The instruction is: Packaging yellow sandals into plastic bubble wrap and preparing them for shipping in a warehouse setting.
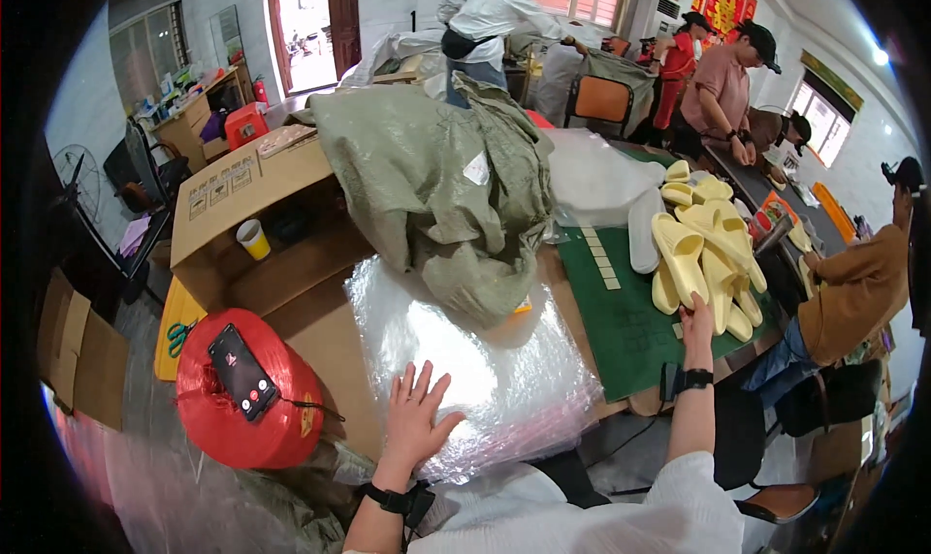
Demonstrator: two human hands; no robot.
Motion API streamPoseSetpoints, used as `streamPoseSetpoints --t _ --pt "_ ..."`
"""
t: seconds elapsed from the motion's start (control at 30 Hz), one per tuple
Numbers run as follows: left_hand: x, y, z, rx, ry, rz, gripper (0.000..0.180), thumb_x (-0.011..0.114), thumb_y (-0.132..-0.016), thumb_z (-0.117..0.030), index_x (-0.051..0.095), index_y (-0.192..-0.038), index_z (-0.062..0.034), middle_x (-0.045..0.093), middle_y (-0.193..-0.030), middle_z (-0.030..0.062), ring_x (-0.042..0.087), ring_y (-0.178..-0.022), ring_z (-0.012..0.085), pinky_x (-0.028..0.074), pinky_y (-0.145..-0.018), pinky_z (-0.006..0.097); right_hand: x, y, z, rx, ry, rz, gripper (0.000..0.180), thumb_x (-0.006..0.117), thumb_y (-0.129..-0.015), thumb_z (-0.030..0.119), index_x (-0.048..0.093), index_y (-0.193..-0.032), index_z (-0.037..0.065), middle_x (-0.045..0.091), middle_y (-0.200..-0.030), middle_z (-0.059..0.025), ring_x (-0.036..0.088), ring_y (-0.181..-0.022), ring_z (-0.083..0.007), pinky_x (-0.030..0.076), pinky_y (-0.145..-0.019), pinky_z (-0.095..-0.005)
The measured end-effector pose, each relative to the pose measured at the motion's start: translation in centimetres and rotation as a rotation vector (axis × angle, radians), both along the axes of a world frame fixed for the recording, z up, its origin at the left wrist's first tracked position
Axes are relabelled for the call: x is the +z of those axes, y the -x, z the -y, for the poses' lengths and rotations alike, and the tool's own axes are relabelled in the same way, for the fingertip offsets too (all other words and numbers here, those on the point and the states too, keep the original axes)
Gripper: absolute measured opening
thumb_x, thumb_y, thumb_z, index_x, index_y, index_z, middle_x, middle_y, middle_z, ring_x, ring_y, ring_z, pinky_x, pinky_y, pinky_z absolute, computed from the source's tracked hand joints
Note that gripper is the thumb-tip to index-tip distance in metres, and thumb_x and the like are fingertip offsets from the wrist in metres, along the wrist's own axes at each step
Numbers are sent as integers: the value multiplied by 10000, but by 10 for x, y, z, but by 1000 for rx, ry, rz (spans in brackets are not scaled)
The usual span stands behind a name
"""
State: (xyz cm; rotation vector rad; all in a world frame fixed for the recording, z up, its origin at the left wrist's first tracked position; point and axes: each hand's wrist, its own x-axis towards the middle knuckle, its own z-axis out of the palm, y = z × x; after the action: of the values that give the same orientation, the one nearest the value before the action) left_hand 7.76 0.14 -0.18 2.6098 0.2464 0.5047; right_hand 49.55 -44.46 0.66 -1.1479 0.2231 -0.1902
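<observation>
My left hand (419,413) lies flat with its fingers spread on a stack of clear shiny plastic bags (465,360). Nothing is held in it. To the right, my right hand (696,333) reaches to the near end of a pale yellow slipper (679,253) and grips it, thumb and fingers closed on its edge. This slipper is part of a heap of several yellow slippers (722,229) on a green mat (621,350). A clear plastic bag (643,232) touches the heap's left side.
A crumpled grey-green woven sack (427,186) lies beyond the bags. At left are an open cardboard box (228,195) with a yellow-white cup (253,239), and a red twine roll (208,413) bearing a phone (242,370). Co-workers (853,283) are at a dark table on the right.
</observation>
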Motion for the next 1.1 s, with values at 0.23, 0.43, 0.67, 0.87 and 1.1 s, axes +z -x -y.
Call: streamPoseSetpoints --t 0.23,0.43,0.67,0.87,1.1 --pt "-1 -3 -1 -10 -2 -2 654 678 -888 -527 569 -1431 -178 390 -1591 154 313 -1467 438 206 -1198 586 25 67 -30 85 13 114 399 658 -965 147 504 -1321 55 576 -1226 -70 574 -1019 -177 503 -797 -324" --pt "-3 -2 -2 -12 -7 11 642 694 -888 -483 562 -1440 -183 377 -1609 118 304 -1478 415 198 -1201 586 54 123 -73 246 244 185 414 647 -957 119 485 -1324 17 613 -1156 -81 616 -894 -145 521 -673 -270" --pt "-4 -2 -2 -15 -14 15 653 691 -886 -496 561 -1445 -185 370 -1615 112 302 -1482 407 188 -1206 582 37 174 -109 406 290 83 412 633 -942 63 472 -1317 12 632 -1150 -85 646 -914 -144 541 -676 -267" --pt "-3 -2 -1 -13 -11 37 646 686 -882 -510 571 -1435 -197 371 -1611 122 293 -1485 410 201 -1189 605 11 184 -124 501 340 -40 418 663 -939 106 497 -1310 10 662 -1131 -79 676 -901 -151 560 -640 -266" --pt "-5 -3 -2 -16 -20 9 666 695 -877 -509 558 -1447 -193 377 -1609 115 298 -1486 408 201 -1197 595 0 181 -125 516 746 -30 440 734 -909 178 528 -1229 -42 646 -1022 -113 630 -732 -138 529 -602 -282"
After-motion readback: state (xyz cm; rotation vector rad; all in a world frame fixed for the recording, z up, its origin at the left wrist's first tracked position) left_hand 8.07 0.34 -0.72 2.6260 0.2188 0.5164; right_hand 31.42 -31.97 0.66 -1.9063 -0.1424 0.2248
